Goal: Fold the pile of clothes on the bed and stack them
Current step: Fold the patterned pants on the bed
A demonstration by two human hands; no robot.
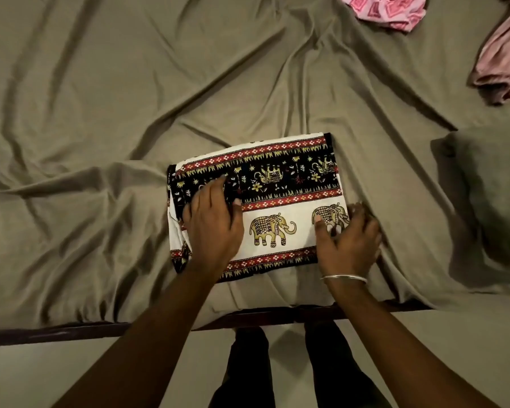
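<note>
1. risk first, as a judgement: folded elephant-print cloth (277,201) sits on a heavily wrinkled olive bedsheet (100,113); sliding or lifting it off such slack fabric could drag the layers apart and undo the fold.
2. second risk: cloth lies close to the near edge of the bed, just beyond the dark bed frame (71,329); a careless pull toward the body could tip it over that edge.
3. third risk: uneven pressure, heavier on the left side than the right, could skew the rectangle and leave a crooked base for any stack.
4. left hand (215,225): palm down, flat on the left part of the cloth, fingers extended toward the dark patterned band, pressing and gripping nothing.
5. right hand (348,240): at the cloth's right edge, fingers slightly bent and spread, somewhat blurred; resting on or beside the edge, no clear pinch visible, looks open.
6. silver bangle (343,278) on the right wrist; both forearms reaching in from the near edge.
7. remaining work: pink patterned garment (386,10) at the far edge toward the right corner and dusty-pink garment (501,60) at the right edge, both unfolded, well apart from the cloth.
8. olive pillow (489,195) near the right edge, beside the cloth but not touching.
</note>
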